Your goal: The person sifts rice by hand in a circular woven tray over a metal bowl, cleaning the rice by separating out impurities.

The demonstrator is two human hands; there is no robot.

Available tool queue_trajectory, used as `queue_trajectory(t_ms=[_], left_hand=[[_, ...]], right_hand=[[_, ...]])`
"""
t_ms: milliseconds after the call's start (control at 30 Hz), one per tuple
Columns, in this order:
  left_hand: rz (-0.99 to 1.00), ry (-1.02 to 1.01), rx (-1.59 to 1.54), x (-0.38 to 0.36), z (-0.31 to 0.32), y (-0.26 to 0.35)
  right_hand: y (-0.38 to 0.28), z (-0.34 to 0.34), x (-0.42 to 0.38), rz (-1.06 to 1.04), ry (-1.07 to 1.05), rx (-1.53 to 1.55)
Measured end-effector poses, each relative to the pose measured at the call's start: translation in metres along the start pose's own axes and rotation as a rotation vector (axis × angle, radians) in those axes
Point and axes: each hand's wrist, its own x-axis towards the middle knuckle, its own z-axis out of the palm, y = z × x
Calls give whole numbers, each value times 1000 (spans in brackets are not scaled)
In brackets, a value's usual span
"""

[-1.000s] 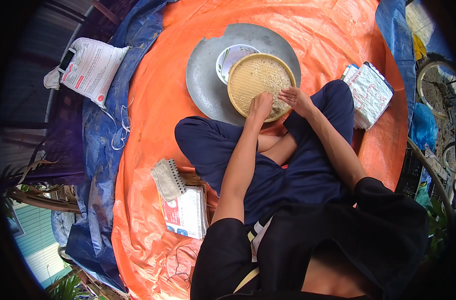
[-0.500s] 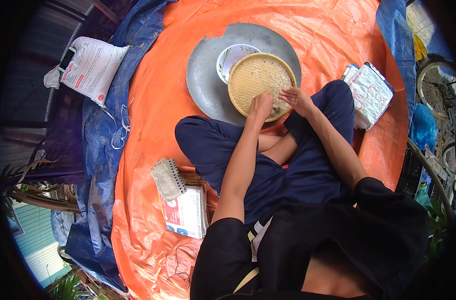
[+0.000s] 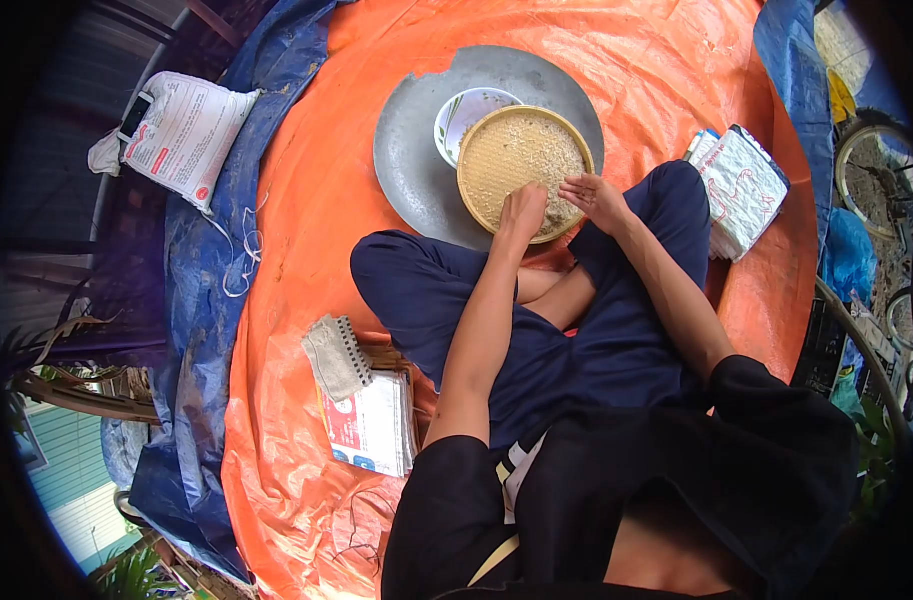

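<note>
A round woven bamboo tray [image 3: 496, 165] holds pale grain-like bits [image 3: 551, 150], thickest along its right and lower sides. Over its lower middle is my left hand [image 3: 523, 210], its fingers curled together; whatever is in them is hidden. My right hand [image 3: 594, 200] hovers by the tray's right rim with fingers stretched out, pointing towards my left hand. Partly under the tray is a white bowl [image 3: 461, 112] with a green leaf pattern. Beneath both lies a large round grey metal tray [image 3: 406, 170] with a broken far edge.
Orange tarpaulin [image 3: 296, 220] covers the ground, with blue sheeting [image 3: 191, 290] at the sides. A white printed sack [image 3: 191, 140] sits at left. A grey spiral-bound pad [image 3: 336, 358] and stacked papers [image 3: 376, 425] lie by my left knee; a folded white packet [image 3: 746, 190] is at right.
The bits inside the white bowl look fewer than before. Both hands and the bamboo tray stay almost where they were.
</note>
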Motion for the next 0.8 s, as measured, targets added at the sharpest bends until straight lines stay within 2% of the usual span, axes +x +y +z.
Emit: queue_trajectory(t_ms=[800], left_hand=[[-22,-26,10,0,-4,2]], right_hand=[[1,-1,2,-16,11,-10]])
